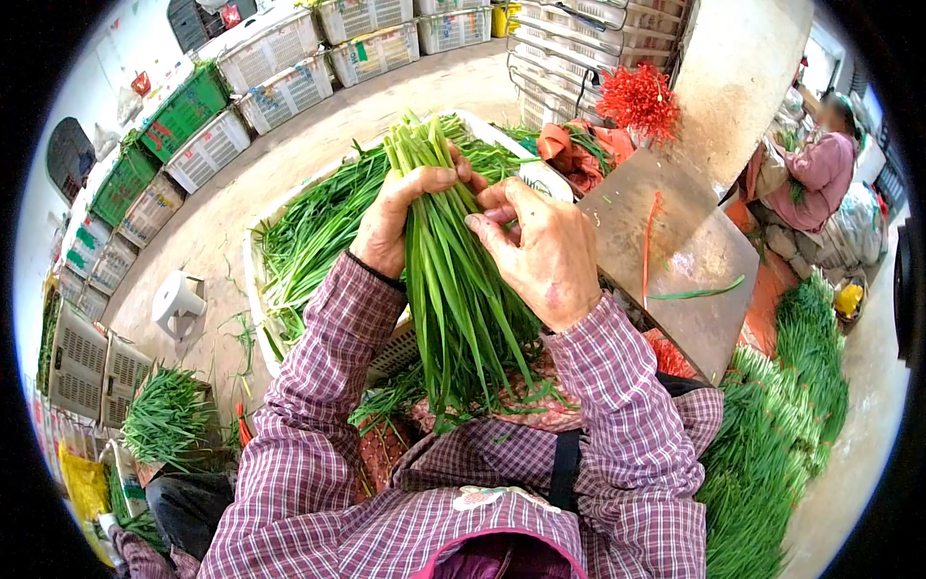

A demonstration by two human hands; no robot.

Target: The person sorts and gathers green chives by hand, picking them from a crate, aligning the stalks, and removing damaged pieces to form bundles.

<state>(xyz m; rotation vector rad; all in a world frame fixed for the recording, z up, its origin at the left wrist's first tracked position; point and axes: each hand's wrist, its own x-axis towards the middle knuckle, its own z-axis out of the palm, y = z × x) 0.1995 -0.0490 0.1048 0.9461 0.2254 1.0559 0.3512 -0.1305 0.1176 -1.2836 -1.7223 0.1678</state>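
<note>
A thick bunch of garlic chives (453, 280) hangs in front of my chest, its pale stem ends up and its green leaves down. My left hand (405, 207) is wrapped around the upper part, thumb across the front. At the bunch's right side, my right hand (545, 241) is closed in a pinch, fingertips against the stems and leaves. Exactly which leaves it grips is partly hidden. Behind the bunch stands a white crate (256, 289) filled with more garlic chives (323, 217). Loose leaf bits lie on my lap.
To the right, a board (699, 246) carries a red tie and one leaf, with a bundle of red ties (639, 101) beyond. Chive piles (762, 463) lie at lower right. A white stool (178, 304) stands left. Stacked crates (270, 58) line the wall. Another person (820, 179) sits far right.
</note>
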